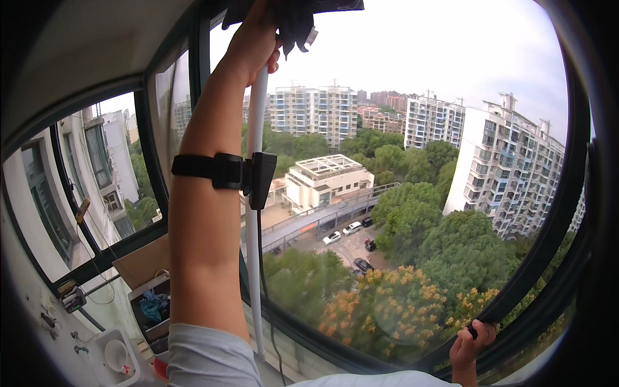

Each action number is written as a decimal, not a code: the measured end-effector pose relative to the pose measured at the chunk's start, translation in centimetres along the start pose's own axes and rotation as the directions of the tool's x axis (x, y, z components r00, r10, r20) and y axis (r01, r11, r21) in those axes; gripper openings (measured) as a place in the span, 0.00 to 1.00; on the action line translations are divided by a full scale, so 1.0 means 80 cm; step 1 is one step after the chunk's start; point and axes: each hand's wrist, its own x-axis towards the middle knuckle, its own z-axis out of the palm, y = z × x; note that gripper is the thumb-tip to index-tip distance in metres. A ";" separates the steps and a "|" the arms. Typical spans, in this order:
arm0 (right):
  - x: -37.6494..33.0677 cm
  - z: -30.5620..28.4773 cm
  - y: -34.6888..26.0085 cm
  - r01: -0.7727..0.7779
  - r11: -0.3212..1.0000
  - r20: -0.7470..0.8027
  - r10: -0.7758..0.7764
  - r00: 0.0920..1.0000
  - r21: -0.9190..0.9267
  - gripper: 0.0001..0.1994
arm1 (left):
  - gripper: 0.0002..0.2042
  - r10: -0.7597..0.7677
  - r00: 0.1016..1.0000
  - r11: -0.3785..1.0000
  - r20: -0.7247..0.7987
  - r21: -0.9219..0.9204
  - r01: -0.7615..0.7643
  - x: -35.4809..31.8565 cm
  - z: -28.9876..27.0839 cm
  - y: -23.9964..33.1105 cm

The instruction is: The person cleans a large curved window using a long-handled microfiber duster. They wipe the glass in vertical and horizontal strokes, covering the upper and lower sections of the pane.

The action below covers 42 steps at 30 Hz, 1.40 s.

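Evidently high grip: left hand point(253, 46), toward 11 o'clock, fingers curled closed round upper part of white pole point(256, 116), just below dark flat head with hanging black flaps point(295, 27); holding near head likely steadies it. Pole slants down toward 6 o'clock, beside forearm. Right hand point(474, 345), between 4 and 5 o'clock, curled over dark window frame point(530, 277), perhaps for balance; whether small black piece under fingers is held, cannot tell. Strap point(196, 167) secures black box point(262, 182) on left forearm, cable point(263, 271) hanging toward 6.
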 end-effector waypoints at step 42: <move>0.062 -0.018 0.000 0.034 0.999 -0.257 -0.038 0.966 -0.020 0.10 | 0.29 -0.478 0.877 0.872 -0.044 -0.141 0.469 -0.203 -0.055 -0.187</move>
